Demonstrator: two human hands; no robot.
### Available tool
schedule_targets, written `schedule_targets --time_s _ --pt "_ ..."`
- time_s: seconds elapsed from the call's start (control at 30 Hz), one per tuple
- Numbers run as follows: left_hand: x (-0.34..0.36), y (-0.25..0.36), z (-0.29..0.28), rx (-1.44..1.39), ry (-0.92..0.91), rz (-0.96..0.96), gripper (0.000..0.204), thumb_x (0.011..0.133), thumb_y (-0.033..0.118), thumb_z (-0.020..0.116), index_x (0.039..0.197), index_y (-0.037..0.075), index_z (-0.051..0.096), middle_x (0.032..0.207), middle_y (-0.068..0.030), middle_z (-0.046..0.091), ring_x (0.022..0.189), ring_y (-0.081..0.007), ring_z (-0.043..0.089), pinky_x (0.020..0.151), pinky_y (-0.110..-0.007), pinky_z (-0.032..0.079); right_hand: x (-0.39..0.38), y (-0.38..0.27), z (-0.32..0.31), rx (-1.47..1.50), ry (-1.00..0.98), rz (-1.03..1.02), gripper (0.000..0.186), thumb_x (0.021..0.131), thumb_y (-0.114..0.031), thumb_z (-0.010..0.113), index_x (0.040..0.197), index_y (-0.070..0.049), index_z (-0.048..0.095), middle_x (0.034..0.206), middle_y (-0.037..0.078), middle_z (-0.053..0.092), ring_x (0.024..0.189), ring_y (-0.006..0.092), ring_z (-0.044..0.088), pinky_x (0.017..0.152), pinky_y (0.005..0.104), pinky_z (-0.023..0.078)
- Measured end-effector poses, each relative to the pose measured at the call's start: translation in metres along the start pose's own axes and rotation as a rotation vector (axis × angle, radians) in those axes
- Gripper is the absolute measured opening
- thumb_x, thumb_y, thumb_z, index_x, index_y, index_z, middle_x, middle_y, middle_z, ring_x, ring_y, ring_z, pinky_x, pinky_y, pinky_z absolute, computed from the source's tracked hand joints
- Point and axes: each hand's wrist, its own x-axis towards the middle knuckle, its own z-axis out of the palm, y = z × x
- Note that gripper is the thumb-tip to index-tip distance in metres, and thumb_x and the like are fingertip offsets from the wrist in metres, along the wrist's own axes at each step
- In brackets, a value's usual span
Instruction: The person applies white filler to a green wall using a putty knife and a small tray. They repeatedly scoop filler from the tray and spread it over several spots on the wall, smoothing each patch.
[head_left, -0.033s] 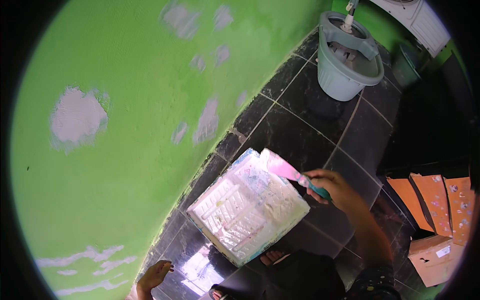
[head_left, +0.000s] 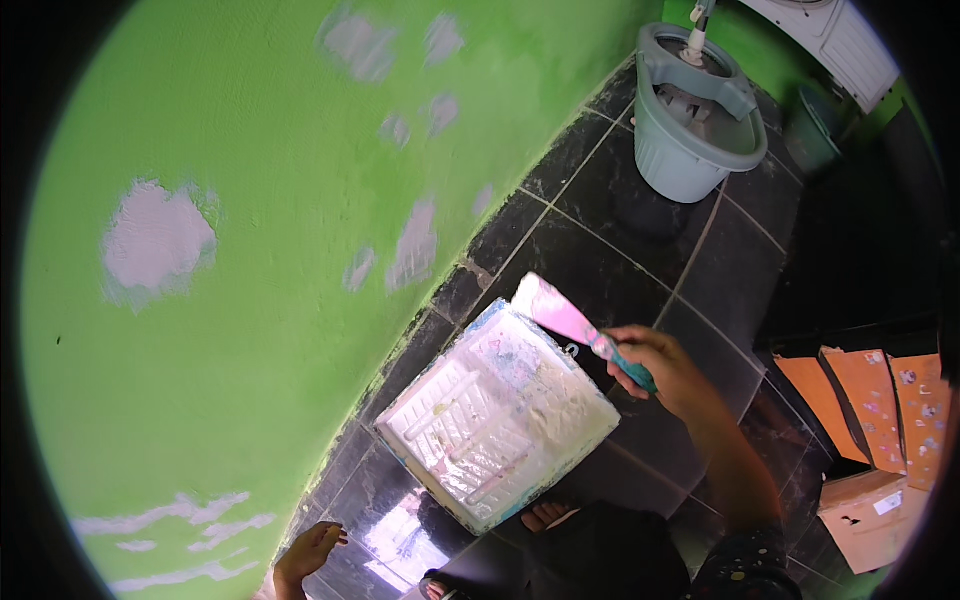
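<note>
My right hand is wrapped round the teal handle of a putty knife. Its wide blade, lit pinkish white and smeared with pale filler at the tip, is raised at the far corner of a paint tray. White filler coats the tray's right part, while ribs show on its left part. Low in the view, near the wall's foot, my left hand hangs with loosely bent fingers and nothing visible in it. The green wall carries several pale filler patches.
A grey-green mop bucket with a wringer stands on the dark tiled floor at the far right. Nearer, at the right edge, are orange panels and a cardboard box. My feet are close to the tray.
The putty knife has risen slightly toward the far side, its blade moving from over the tray to the far corner's edge. My left hand has stayed in place.
</note>
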Motion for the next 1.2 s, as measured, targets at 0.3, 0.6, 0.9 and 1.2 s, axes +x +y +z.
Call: schedule_targets --time_s 0.3,0.6,0.9,1.2 --pt "-0.032 -0.078 -0.038 -0.019 0.232 -0.139 0.050 0.111 0.040 0.051 0.135 -0.004 0.061 0.126 -0.0186 0.071 0.116 -0.0339 0.068 0.099 -0.042 0.053 0.159 -0.086 0.068 0.185 0.353 -0.586 0.037 0.105 -0.021 0.056 0.138 -0.006 0.064 0.101 0.003 0.068 0.080 0.0073 0.058 0.067 0.0234 0.045" --pt "-0.069 -0.126 -0.016 -0.280 0.112 -0.222 0.048 0.113 0.040 0.049 0.138 0.000 0.058 0.126 -0.0163 0.071 0.116 -0.0271 0.070 0.097 -0.040 0.056 0.283 -0.105 0.089 -0.333 0.885 -0.933 0.042 0.105 -0.021 0.053 0.142 -0.002 0.058 0.122 0.019 0.064 0.108 0.0331 0.066 0.093 0.0419 0.054" --pt "-0.058 -0.089 -0.014 -0.344 0.070 -0.133 0.047 0.115 0.036 0.044 0.140 -0.003 0.054 0.128 -0.0192 0.068 0.119 -0.0295 0.068 0.101 -0.043 0.057 0.259 -0.104 0.148 -0.330 0.715 -0.788 0.047 0.104 -0.017 0.052 0.146 0.002 0.050 0.131 0.024 0.055 0.113 0.0414 0.065 0.097 0.0484 0.055" --pt "-0.051 -0.108 -0.024 -0.441 0.038 -0.179 0.049 0.114 0.037 0.046 0.139 -0.004 0.053 0.130 -0.0209 0.067 0.119 -0.0308 0.069 0.099 -0.044 0.057 0.273 -0.129 0.132 -0.259 0.755 -0.797 0.044 0.101 -0.016 0.056 0.140 0.006 0.056 0.128 0.026 0.058 0.114 0.0419 0.065 0.098 0.0462 0.056"
